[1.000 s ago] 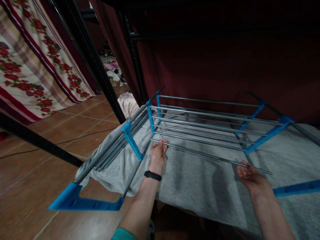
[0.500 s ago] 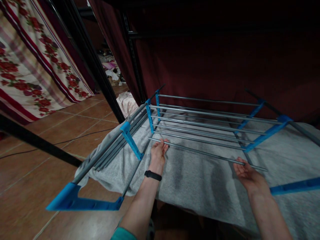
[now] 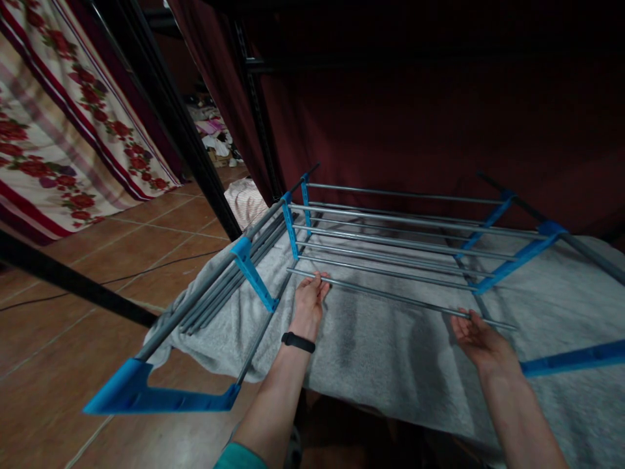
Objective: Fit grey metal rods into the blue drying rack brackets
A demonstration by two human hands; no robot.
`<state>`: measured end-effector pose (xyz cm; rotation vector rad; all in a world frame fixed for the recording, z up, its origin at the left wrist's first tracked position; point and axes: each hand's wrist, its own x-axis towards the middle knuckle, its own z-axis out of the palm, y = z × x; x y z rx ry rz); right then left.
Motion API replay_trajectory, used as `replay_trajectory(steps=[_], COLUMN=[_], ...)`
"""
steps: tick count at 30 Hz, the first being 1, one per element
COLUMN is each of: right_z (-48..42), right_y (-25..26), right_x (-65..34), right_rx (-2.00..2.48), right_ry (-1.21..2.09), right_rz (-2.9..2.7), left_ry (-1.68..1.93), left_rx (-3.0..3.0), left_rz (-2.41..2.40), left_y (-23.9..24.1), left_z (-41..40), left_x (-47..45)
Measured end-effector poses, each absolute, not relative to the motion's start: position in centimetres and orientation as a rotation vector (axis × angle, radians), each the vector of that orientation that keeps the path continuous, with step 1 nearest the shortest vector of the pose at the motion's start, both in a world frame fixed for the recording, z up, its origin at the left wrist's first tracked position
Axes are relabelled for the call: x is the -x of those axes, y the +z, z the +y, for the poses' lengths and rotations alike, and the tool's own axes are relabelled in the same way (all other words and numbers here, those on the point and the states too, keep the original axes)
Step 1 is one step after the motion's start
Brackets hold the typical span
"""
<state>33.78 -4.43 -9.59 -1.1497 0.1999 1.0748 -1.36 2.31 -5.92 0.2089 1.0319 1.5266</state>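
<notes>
A thin grey metal rod [image 3: 385, 294] spans between my two hands, just in front of a rack frame made of grey tubes and blue plastic brackets. My left hand [image 3: 311, 293] pinches the rod near its left end; a black band circles that wrist. Farther along, my right hand [image 3: 476, 332] grips it close to its right end. Beyond the rod, several crossbars [image 3: 390, 240] join the left bracket [image 3: 290, 228] to the right bracket [image 3: 520, 259]. Another blue bracket [image 3: 256, 273] on the left side has no crossbar in it.
Several loose tubes [image 3: 234, 280] lie at the left on a grey blanket [image 3: 371, 365]. A large blue corner piece [image 3: 156, 394] juts out at the front left, and another blue bracket [image 3: 576, 358] is at the right. Black metal posts [image 3: 190, 143] stand beside the tiled floor [image 3: 161, 221].
My right hand and the rod's right end have shifted slightly left. My left hand keeps its hold on the rod almost in place. The view has moved a little.
</notes>
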Motion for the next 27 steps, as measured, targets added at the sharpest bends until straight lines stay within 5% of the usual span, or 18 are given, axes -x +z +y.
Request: replay_trajectory(steps=[27], right_z=[-4.40], right_y=[-9.28], right_x=[-33.09], right_rx=[1.132], right_ry=[1.067], right_rz=[0.110], left_ry=[1.491], left_rx=[-0.201], left_rz=[1.048], left_y=[-6.46], left_z=[2.55], left_x=[1.24])
